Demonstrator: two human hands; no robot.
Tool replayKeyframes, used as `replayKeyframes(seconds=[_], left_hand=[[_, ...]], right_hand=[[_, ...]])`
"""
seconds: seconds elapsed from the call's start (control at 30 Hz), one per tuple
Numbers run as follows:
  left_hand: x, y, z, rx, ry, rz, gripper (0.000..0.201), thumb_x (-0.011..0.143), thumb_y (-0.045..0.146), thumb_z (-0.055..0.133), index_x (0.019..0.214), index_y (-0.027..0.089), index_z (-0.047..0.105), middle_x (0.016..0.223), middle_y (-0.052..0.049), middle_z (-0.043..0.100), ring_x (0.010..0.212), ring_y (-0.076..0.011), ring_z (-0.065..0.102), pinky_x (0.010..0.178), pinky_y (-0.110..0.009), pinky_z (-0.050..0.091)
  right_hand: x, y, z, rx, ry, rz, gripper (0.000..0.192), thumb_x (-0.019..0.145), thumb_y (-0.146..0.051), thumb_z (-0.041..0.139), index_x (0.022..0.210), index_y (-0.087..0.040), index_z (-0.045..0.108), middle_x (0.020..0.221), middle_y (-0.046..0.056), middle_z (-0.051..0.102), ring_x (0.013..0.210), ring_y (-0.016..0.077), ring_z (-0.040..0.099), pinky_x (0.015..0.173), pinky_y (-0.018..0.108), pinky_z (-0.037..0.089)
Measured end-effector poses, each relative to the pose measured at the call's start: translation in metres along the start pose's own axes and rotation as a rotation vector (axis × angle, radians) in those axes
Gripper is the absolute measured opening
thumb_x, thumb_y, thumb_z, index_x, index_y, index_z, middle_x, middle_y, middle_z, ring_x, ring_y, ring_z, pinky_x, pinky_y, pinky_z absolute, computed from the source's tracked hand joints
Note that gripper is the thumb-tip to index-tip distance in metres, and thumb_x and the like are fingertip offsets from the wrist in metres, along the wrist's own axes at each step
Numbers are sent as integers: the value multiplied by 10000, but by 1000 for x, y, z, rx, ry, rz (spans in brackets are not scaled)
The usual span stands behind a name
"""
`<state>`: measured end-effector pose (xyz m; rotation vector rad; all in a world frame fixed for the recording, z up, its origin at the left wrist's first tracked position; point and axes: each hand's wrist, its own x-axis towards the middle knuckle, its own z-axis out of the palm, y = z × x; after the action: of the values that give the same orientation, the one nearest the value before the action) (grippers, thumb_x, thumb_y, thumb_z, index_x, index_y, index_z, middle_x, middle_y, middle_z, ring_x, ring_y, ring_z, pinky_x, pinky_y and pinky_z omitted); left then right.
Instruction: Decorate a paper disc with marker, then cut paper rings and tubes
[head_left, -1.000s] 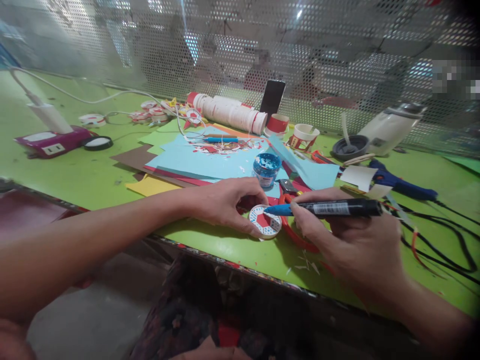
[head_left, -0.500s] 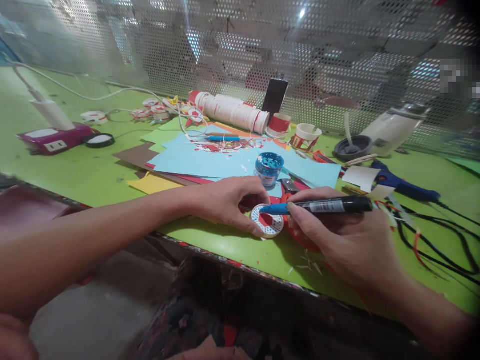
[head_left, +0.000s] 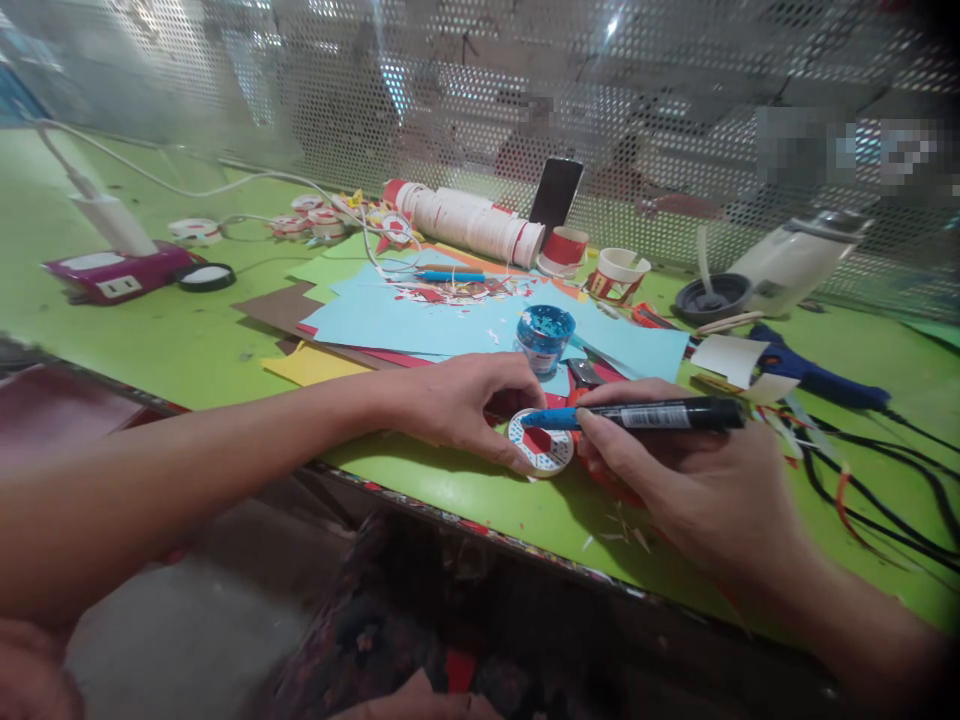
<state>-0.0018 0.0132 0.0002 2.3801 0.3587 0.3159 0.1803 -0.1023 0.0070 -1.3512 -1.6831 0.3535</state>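
The left hand [head_left: 461,405] pinches a round paper disc [head_left: 541,443] flat on the green table [head_left: 187,345], while the right hand [head_left: 690,480] grips a marker [head_left: 645,415], its blue tip seemingly touching the disc, just before a blue paint pot [head_left: 545,336]

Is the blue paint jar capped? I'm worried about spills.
No, the blue paint jar stands uncapped behind the left hand, its paint-smeared mouth showing.

Bare green table [head_left: 187,350] left; paint jar [head_left: 544,338] blocks behind.
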Motion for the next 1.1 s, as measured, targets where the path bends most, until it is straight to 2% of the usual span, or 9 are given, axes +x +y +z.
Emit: replayKeyframes(seconds=[0.17, 0.33, 0.4, 0.5, 0.63, 0.7, 0.8, 0.93, 1.1], left_hand=[[1, 0, 0, 1, 11, 9, 392, 677, 385, 740, 987, 178, 618, 861, -6, 521, 761, -125, 465, 652, -232, 363], [1, -1, 1, -42, 3, 13, 405, 691, 398, 731, 1009, 177, 614, 837, -3, 511, 734, -120, 454, 636, -230, 360], [1, -2, 2, -36, 8, 16, 410, 688, 415, 729, 1002, 178, 615, 837, -3, 508, 726, -117, 448, 627, -228, 353], [1, -2, 1, -32, 3, 4, 421, 691, 420, 726, 1010, 172, 609, 826, 0, 496, 721, -115, 440, 615, -225, 348], [1, 2, -1, -36, -15, -18, 410, 702, 407, 722, 1012, 163, 606, 825, -2, 496, 719, -115, 431, 619, -229, 353], [0, 4, -1, -43, -15, -22, 397, 699, 409, 724, 991, 164, 615, 833, -6, 503, 719, -116, 427, 622, -232, 352], [0, 4, 0, -58, -5, -28, 400, 688, 402, 732, 991, 168, 616, 835, -3, 503, 719, -114, 427, 623, -230, 350], [1, 0, 2, -46, 7, -32, 419, 677, 388, 740, 1004, 163, 605, 851, -4, 498, 729, -114, 429, 628, -227, 355], [1, -1, 2, 0, 12, -26, 458, 667, 414, 745, 1014, 155, 598, 820, 6, 475, 693, -106, 409, 603, -226, 342]], right_hand=[[1, -2, -2, -102, -8, -41, 61, 790, -250, 667, 827, -206, 686, 578, -34, 675, 441, 111, 594, 392, 204, 467], [-1, -1, -6, -187, -63, -127, 81, 792, -229, 654, 870, -220, 672, 790, 1, 733, 678, 161, 681, 585, 251, 544], [-2, 0, -6, -200, -77, -145, 106, 791, -232, 658, 897, -232, 668, 814, -1, 735, 710, 163, 683, 591, 248, 540], [-2, 1, -6, -193, -77, -138, 96, 792, -223, 655, 886, -230, 666, 810, -8, 730, 669, 142, 665, 563, 229, 527], [0, -1, -4, -141, -84, -87, 70, 798, -216, 645, 863, -216, 672, 690, -35, 683, 526, 102, 597, 484, 207, 493], [0, -1, -3, -118, -83, -65, 62, 799, -219, 644, 852, -205, 674, 699, -25, 685, 528, 105, 597, 473, 207, 489], [-2, -2, -3, -82, -20, -46, 51, 785, -202, 659, 833, -205, 679, 699, -13, 695, 550, 119, 623, 468, 209, 493], [-6, -5, -4, -26, 157, 16, 45, 773, -202, 674, 816, -213, 685, 637, -15, 671, 483, 118, 610, 431, 217, 486], [-5, -6, -3, -68, 147, -13, 58, 743, -161, 686, 771, -211, 684, 613, -30, 665, 488, 107, 614, 425, 188, 483]])
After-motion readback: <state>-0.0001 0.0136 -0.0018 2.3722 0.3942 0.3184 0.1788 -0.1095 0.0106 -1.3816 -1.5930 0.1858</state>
